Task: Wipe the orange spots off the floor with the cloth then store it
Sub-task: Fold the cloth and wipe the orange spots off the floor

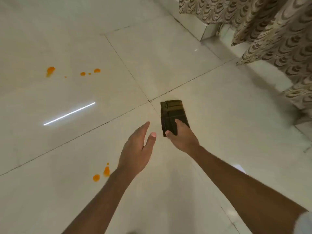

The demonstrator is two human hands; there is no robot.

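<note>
- The right hand (181, 137) grasped a folded dark-brown cloth (172, 112) by its near end, with the thumb lying on the upper face and a fingertip curled round the left edge.
- The cloth extended away from the person, and its far end lay over the junction of four tiles of the pale floor (219, 149).
- The left hand (136, 149) was released, fingers straight and thumb spread, just beside the cloth but apart from it.
- One group of orange spots (50, 70) lay on the floor at far left, well apart from the cloth.
- A second group of orange spots (106, 171) lay near the left forearm.
- A bright strip of reflected light (69, 114) lay between the two groups.
- A patterned curtain (278, 39) hung at upper right, above a white ledge (194, 22).
</note>
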